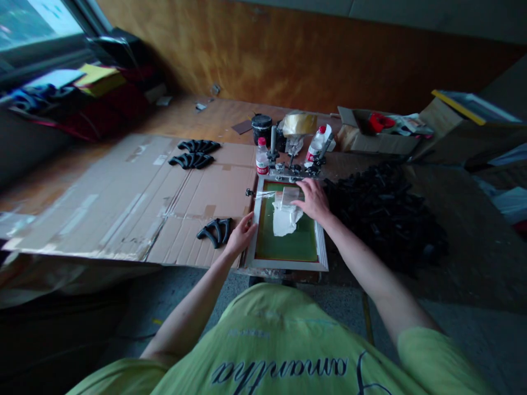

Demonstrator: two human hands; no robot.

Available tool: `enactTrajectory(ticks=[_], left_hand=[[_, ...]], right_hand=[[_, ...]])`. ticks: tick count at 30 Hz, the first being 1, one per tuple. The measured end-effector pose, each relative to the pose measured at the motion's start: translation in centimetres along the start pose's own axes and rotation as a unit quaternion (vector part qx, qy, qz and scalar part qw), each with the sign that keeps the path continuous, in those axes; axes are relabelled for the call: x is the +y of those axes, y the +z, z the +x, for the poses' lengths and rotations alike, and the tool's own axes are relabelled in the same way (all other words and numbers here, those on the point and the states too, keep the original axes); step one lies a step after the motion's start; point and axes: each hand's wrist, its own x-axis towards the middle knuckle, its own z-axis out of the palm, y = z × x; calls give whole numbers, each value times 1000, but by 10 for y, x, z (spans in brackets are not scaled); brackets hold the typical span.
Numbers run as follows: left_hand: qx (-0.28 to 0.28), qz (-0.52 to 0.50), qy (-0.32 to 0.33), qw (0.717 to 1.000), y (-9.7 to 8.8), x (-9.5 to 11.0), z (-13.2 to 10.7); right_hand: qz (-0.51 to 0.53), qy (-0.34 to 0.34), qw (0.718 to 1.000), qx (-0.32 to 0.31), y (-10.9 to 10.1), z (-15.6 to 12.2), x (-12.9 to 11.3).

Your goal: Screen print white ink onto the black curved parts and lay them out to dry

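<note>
A screen printing frame (323,249) with a pale metal border and green mesh lies in front of me. On its mesh rest a crumpled white cloth or paper (286,219) and a pale rectangular block (290,195). My right hand (315,202) reaches over the upper right side, thumb and fingers spread close to the block. Whether it touches the block is hard to tell. My left hand (242,235) is at the left border, fingers stretched out with nothing visible in them. Just left of it, a few curved black handles (214,231) lie on the cardboard (181,203).
Clamps (293,169) hold the far end. Behind stand two red-capped bottles (262,156) (316,147), a black tub (261,126) and a tape roll (300,124). A black heap of parts (387,214) spreads at right. More black handles (193,153) lie far left.
</note>
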Motion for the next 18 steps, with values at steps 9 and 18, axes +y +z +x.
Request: enactTrajectory(ticks=[9, 18], left_hand=[[7, 61, -4, 998, 5, -13, 7], [12, 36, -8, 999, 7, -11, 5]], right_hand=[[-51, -150, 972, -174, 16, -58, -33], [-11, -167, 974, -155, 1, -59, -31]])
